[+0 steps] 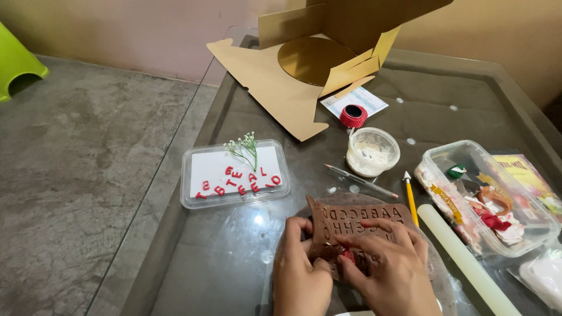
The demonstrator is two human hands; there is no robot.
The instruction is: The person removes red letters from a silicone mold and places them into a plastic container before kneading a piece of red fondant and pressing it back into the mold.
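Both hands are on the brown alphabet mould (357,225), held low over the glass surface (234,257). My left hand (300,269) grips its lower left edge, fingers curled round it. My right hand (389,263) lies over the lower half, fingertips pressing at a bit of red paste (349,255) in one cavity.

Progress, as I judge it: a batch of red letters (239,180) already lies on white paper in the clear lid (234,173), roughly eleven by my count, beside one white flower sprig (246,146). At least one more letter is still in the mould.

Count outward: one pen (361,181), one yellow pencil (411,199), one cream rolling pin (465,257), one tub of white powder (372,151), one red ribbon spool (353,116), one clear box of scraps (486,196), one opened cardboard box (310,64).
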